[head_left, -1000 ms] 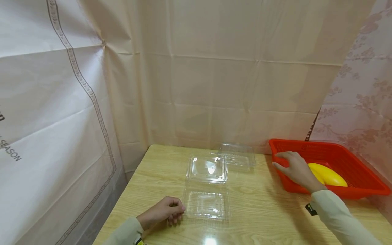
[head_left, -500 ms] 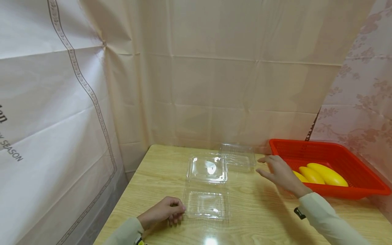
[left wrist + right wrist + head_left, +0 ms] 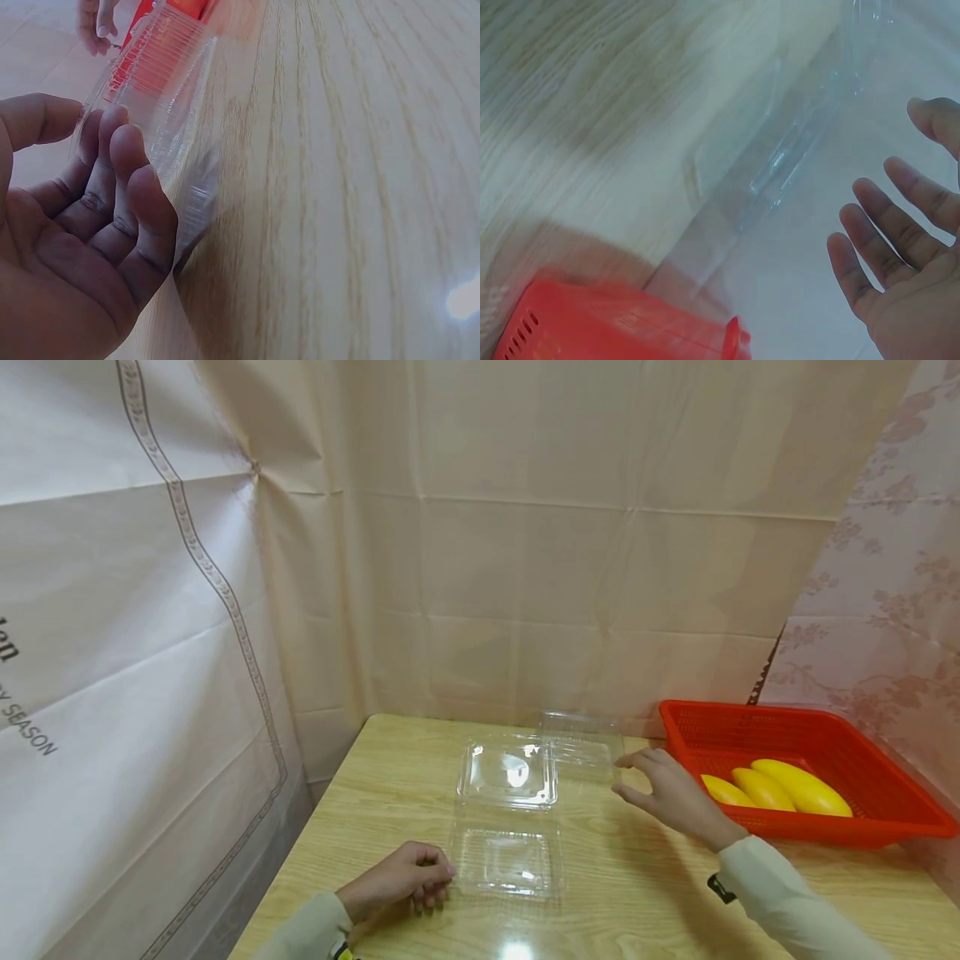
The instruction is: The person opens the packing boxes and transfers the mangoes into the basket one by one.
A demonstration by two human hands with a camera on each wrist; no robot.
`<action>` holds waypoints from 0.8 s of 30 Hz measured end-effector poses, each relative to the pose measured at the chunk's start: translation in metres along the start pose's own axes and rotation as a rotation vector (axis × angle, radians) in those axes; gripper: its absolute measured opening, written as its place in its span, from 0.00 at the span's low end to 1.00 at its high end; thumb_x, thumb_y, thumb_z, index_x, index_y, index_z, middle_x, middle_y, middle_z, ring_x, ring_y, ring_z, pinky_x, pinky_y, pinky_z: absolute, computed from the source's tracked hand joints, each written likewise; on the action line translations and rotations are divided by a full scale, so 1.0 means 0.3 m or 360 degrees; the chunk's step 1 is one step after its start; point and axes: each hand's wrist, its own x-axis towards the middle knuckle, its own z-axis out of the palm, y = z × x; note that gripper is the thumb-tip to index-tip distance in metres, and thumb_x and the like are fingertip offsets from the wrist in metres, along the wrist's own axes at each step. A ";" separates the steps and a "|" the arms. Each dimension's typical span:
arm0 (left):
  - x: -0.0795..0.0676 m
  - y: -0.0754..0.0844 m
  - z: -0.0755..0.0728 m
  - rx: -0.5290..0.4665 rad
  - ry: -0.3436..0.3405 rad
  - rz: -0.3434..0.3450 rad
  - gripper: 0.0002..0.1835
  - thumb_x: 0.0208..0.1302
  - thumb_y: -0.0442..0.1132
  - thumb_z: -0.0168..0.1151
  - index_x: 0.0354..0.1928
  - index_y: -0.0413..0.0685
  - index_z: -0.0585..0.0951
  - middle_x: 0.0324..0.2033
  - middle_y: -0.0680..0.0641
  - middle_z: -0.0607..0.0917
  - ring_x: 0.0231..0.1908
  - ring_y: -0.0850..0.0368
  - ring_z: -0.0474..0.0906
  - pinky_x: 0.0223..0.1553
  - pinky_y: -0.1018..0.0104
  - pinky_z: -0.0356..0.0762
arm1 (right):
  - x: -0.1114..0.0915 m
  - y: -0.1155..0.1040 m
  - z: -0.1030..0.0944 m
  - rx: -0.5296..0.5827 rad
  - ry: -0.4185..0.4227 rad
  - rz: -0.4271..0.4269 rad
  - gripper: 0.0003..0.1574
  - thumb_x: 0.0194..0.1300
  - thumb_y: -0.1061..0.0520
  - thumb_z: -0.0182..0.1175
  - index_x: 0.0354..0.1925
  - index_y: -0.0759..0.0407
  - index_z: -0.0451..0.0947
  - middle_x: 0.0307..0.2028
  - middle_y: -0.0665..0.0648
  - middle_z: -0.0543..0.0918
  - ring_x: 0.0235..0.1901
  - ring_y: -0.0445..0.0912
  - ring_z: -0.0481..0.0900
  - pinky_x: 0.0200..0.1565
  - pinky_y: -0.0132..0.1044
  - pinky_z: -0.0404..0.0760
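A clear plastic clamshell container [image 3: 504, 864] lies unfolded on the table, its two halves one behind the other. My left hand [image 3: 401, 877] pinches its near left edge; in the left wrist view, thumb and index finger meet at the thin rim [image 3: 81, 116]. To the right, my right hand [image 3: 678, 797] hovers over the table with spread fingers and nothing in them. Its fingertips point toward a second clear container [image 3: 588, 739] at the back. In the right wrist view, the palm and fingers of the right hand [image 3: 900, 247] show bare.
A red plastic basket [image 3: 825, 832] stands at the back right, with several yellow mango-shaped fruits [image 3: 802, 787] inside. Beige cloth [image 3: 517, 568] hangs behind the wooden table [image 3: 630, 893], and a white printed sheet [image 3: 135, 693] hangs on the left.
My right hand has moved left from over the red basket to the table beside it, uncovering more of the yellow fruits. The left hand and the clear containers have stayed put.
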 end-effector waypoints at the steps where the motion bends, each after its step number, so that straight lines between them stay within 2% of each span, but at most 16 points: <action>1: 0.001 -0.001 0.000 0.0001 0.0002 0.0000 0.16 0.77 0.42 0.59 0.39 0.32 0.81 0.28 0.46 0.84 0.24 0.58 0.76 0.22 0.68 0.74 | 0.000 -0.003 0.003 0.0002 -0.0004 -0.0003 0.29 0.66 0.43 0.71 0.56 0.59 0.82 0.55 0.60 0.83 0.56 0.59 0.77 0.58 0.61 0.78; 17: 0.002 -0.004 0.000 -0.0002 -0.0021 0.0029 0.16 0.77 0.41 0.58 0.38 0.31 0.80 0.27 0.46 0.84 0.24 0.58 0.76 0.22 0.69 0.75 | -0.007 -0.048 0.089 -0.0014 -0.0025 -0.0137 0.24 0.65 0.47 0.73 0.54 0.59 0.84 0.51 0.55 0.84 0.53 0.55 0.80 0.56 0.56 0.81; 24: 0.002 -0.005 0.000 -0.0016 -0.0013 0.0016 0.16 0.77 0.41 0.58 0.38 0.32 0.81 0.27 0.46 0.84 0.24 0.58 0.76 0.22 0.68 0.75 | -0.002 -0.077 0.106 0.0000 -0.0050 -0.0184 0.23 0.64 0.48 0.73 0.53 0.59 0.84 0.49 0.53 0.84 0.52 0.53 0.79 0.57 0.54 0.80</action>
